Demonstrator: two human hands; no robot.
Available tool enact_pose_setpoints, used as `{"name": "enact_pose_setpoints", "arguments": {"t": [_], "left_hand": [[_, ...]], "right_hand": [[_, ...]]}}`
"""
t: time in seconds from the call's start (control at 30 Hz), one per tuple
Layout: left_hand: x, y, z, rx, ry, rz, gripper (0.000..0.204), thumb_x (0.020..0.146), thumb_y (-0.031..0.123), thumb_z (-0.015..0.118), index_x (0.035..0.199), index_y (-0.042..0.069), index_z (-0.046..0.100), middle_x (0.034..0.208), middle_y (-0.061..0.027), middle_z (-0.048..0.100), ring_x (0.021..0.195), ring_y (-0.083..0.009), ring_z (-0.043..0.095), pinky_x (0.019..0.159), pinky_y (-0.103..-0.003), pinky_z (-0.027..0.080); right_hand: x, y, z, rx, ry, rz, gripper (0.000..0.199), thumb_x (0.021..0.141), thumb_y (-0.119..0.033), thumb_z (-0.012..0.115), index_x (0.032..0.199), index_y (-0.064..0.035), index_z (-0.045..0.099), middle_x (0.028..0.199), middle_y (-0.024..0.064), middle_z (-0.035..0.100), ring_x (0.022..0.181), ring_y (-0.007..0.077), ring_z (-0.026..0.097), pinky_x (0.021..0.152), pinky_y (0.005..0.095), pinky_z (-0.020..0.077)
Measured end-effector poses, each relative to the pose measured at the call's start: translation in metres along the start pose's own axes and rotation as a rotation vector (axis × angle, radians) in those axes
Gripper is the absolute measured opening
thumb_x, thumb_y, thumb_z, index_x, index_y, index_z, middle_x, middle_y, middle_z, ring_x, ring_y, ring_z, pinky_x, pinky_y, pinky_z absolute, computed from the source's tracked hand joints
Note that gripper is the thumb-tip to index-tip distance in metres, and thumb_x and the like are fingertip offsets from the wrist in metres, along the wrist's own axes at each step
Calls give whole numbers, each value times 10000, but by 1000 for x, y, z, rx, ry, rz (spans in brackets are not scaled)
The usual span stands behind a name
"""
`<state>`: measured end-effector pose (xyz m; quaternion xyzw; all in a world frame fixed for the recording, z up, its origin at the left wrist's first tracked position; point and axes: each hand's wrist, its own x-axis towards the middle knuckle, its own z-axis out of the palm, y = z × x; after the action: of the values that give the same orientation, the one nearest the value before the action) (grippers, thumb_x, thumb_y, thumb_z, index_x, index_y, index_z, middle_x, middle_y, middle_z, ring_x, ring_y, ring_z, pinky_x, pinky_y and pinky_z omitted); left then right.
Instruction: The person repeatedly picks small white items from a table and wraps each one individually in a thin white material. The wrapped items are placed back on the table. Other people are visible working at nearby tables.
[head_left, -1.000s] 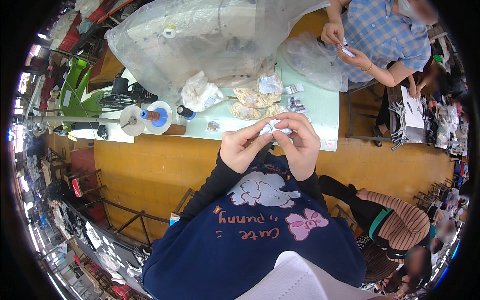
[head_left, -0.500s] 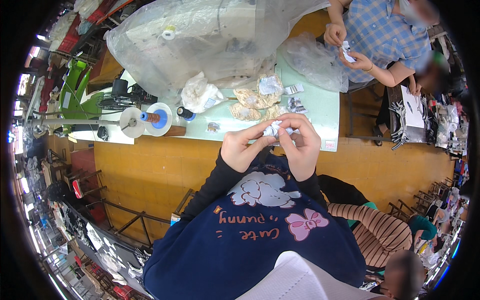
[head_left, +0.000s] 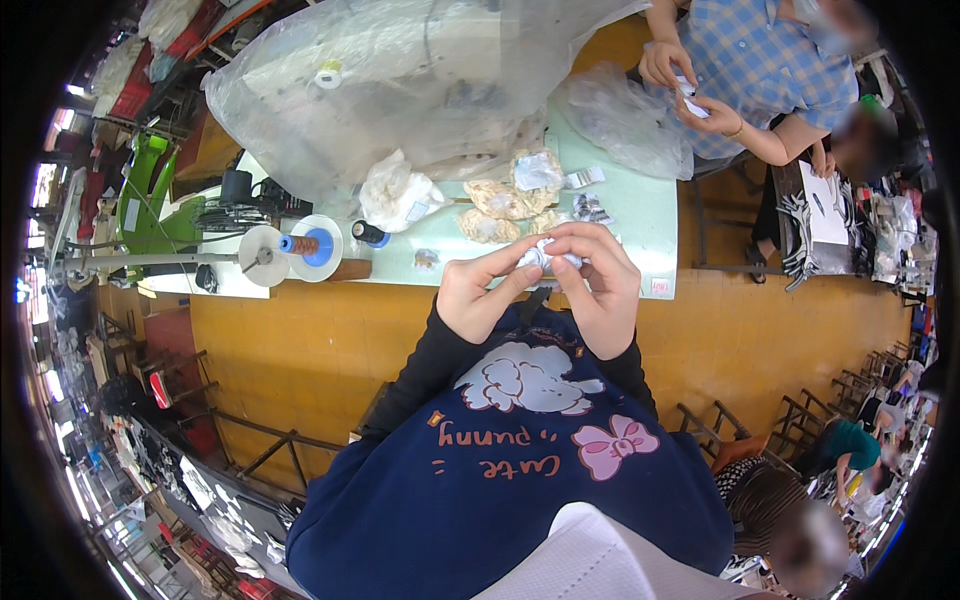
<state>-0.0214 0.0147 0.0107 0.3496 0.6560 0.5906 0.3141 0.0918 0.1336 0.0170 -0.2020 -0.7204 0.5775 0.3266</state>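
Note:
My left hand (head_left: 478, 298) and my right hand (head_left: 606, 290) meet in front of my chest, just over the near edge of the pale green table (head_left: 648, 235). Between their thumbs and fingertips they pinch a small crumpled white piece (head_left: 537, 256), cloth-like, with faint dark marks. Fingers cover much of it, so its exact kind cannot be told. Just beyond lie cream-coloured bundles in clear plastic (head_left: 490, 226) and a small stack of white-and-dark labels (head_left: 591, 209). A tiny clear packet (head_left: 426, 259) lies left of my hands.
A plastic-draped machine (head_left: 400, 80) takes up the far side. To the left stand a brown thread cone (head_left: 312, 245), a black spool (head_left: 370, 233) and a white plastic bag (head_left: 400, 190). At far right a co-worker in a plaid shirt (head_left: 765, 70) handles a white piece. Stools (head_left: 715, 425) stand behind.
My fingers have shifted slightly on the white piece, which shows more to the left. The co-worker's hands have moved a little. A person in stripes at lower right has moved down and away.

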Motion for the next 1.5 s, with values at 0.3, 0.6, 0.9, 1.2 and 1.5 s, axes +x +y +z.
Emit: {"name": "enact_pose_setpoints", "arguments": {"t": [0.3,0.6,0.9,1.2,1.5], "left_hand": [[6,6,0,5,-49,32,344,911,125,623,1238,22,607,900,-133,713,786,-86,635,733,-249,506],[7,6,1,67,-46,7,349,892,154,662,1212,20,622,968,-159,710,831,-121,670,741,-261,514],[4,4,0,49,-26,21,356,881,151,673,1216,42,630,952,-150,709,814,-115,664,721,-256,510],[1,0,1,2,-45,57,358,865,104,673,1218,55,635,982,-145,706,823,-112,651,739,-253,505],[-4,4,4,24,-44,64,369,838,-10,659,1205,27,638,973,-123,705,836,-122,658,749,-244,514]], "right_hand": [[2,0,-2,-10,36,-50,159,784,19,698,938,-7,669,1014,91,634,821,134,632,596,221,504],[0,-2,0,141,81,48,122,822,31,660,941,6,666,1089,101,589,830,128,618,597,223,513],[-3,0,-2,145,16,42,104,857,5,644,958,9,667,1135,110,557,825,137,621,581,226,543],[-6,-1,-5,203,-14,42,105,860,26,628,961,27,658,1140,114,549,864,140,620,596,222,552],[-11,-1,-5,182,-17,14,107,846,28,641,952,26,643,1120,114,558,889,145,618,625,221,553]]}}
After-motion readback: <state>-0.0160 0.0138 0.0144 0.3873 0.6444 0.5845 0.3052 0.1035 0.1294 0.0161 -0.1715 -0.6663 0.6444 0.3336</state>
